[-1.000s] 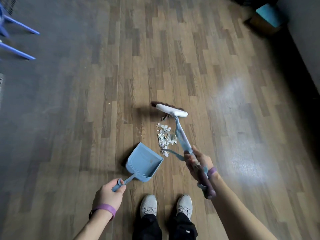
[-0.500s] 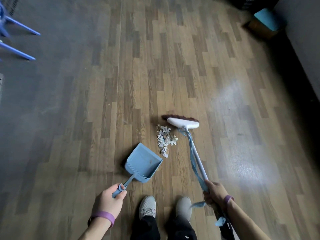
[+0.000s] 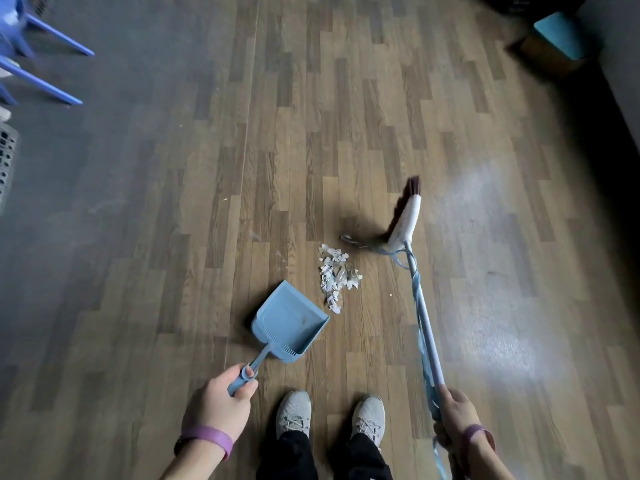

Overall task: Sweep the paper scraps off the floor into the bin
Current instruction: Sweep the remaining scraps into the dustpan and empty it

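A small heap of white paper scraps (image 3: 336,275) lies on the wooden floor in front of my shoes. My left hand (image 3: 221,403) grips the handle of a light blue dustpan (image 3: 289,322), whose open mouth faces the heap and sits just left of and below it. My right hand (image 3: 455,419) grips the long pale handle of a broom. The broom head (image 3: 405,220), white with dark bristles, stands turned on its end to the right of the scraps, a little apart from them.
Blue chair legs (image 3: 45,64) reach in at the top left, with a grey perforated basket (image 3: 7,161) below them at the left edge. A teal-topped box (image 3: 557,38) stands by the dark wall at top right. My grey shoes (image 3: 294,414) are planted at the bottom centre.
The broom head swung from above the scraps out to their right and turned on its end. My right hand drew back toward my body. The dustpan and the heap stayed put.
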A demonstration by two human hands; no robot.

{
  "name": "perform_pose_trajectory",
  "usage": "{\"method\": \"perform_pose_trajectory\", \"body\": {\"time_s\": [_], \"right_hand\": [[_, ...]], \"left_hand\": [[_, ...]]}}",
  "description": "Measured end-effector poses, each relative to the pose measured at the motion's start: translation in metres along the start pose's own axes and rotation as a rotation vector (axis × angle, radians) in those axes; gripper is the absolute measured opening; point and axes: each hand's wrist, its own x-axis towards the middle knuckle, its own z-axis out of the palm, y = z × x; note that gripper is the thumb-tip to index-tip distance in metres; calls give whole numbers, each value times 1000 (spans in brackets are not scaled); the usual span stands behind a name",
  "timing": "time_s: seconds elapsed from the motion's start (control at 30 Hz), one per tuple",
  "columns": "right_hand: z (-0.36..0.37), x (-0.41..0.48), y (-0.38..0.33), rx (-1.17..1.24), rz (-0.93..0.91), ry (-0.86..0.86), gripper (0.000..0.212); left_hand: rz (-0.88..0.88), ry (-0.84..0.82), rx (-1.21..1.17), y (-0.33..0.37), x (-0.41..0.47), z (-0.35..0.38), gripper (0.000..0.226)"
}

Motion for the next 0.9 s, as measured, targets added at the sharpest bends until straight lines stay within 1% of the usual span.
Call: {"method": "perform_pose_trajectory", "body": {"time_s": [0.1,0.23,0.33,0.43,0.57,0.7,0.8,0.83,0.9], "right_hand": [[4,3,3,-30,-48,15,40],[-7,-4,20,110,-67,-6,41],[-19,-12,33,137,-134,87,38],[-30,-16,27,120,-193,184,37],[-39,-13,24,107,-185,237,38],[-25,-7,36,75,-145,196,31],[-4,4,41,-83,-131,148,30],[2,7,41,-182,-139,151,30],[13,10,38,-471,-190,193,29]], "left_hand": [[8,10,27,0,-1,4,23],[17,20,54,0,-3,11,24],[24,20,86,-2,-4,11,27],[19,22,84,-4,-5,10,24],[32,22,77,-6,-8,12,19],[51,24,86,-8,-9,16,11],[59,30,88,-7,-9,16,12],[63,32,89,-7,-8,16,12],[74,39,100,-8,-8,16,16]]}}
